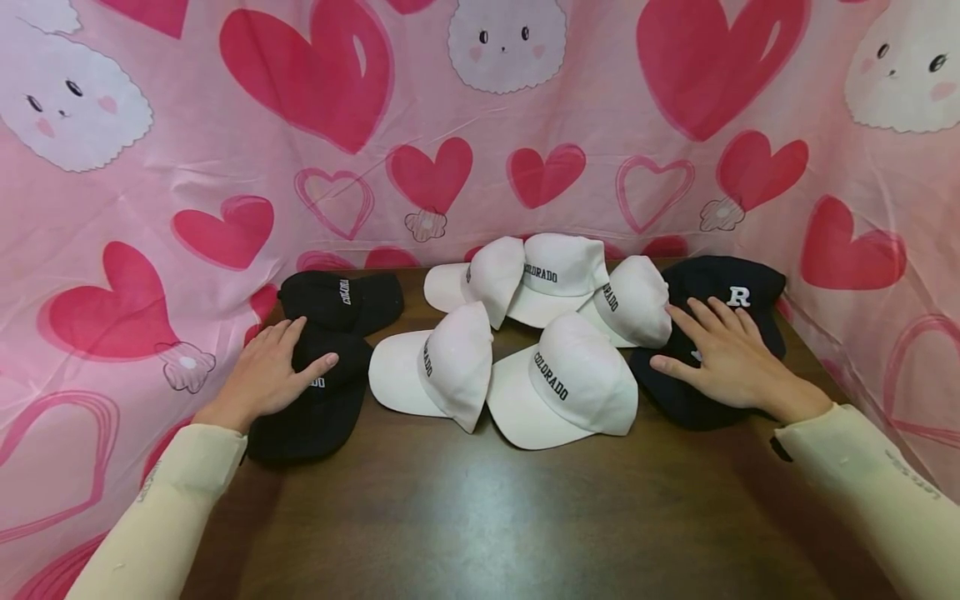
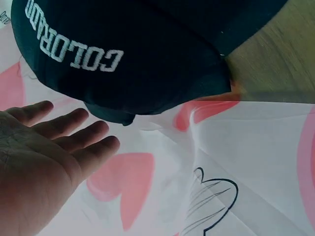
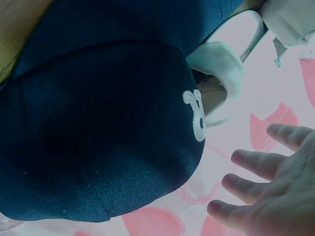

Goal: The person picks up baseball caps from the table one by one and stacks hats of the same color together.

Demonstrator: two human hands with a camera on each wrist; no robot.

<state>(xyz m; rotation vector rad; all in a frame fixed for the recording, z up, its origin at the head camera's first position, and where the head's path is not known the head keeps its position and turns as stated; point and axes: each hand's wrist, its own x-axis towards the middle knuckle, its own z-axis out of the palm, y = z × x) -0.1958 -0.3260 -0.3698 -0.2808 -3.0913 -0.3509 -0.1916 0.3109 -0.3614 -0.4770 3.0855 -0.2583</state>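
My left hand (image 1: 266, 371) is spread over a black cap (image 1: 330, 417) at the left of the table, hiding part of its lettering. In the left wrist view, straight fingers (image 2: 93, 147) show beside the black cap's COLORADO lettering, gripping nothing. A second black cap (image 1: 311, 296) lies behind it. On the right, my right hand (image 1: 727, 358) hovers with fingers apart over a navy cap (image 1: 690, 404), partly covering it. Behind that sits another navy cap (image 1: 761, 279) with a white R. The right wrist view shows the palm empty beside a navy cap (image 3: 98, 128).
Between the hands stand several white COLORADO caps in two rows, among them a front right one (image 1: 573, 375) and a front left one (image 1: 457, 367). Pink heart-printed cloth (image 1: 487, 117) encloses the brown table (image 1: 480, 517) at the back and sides.
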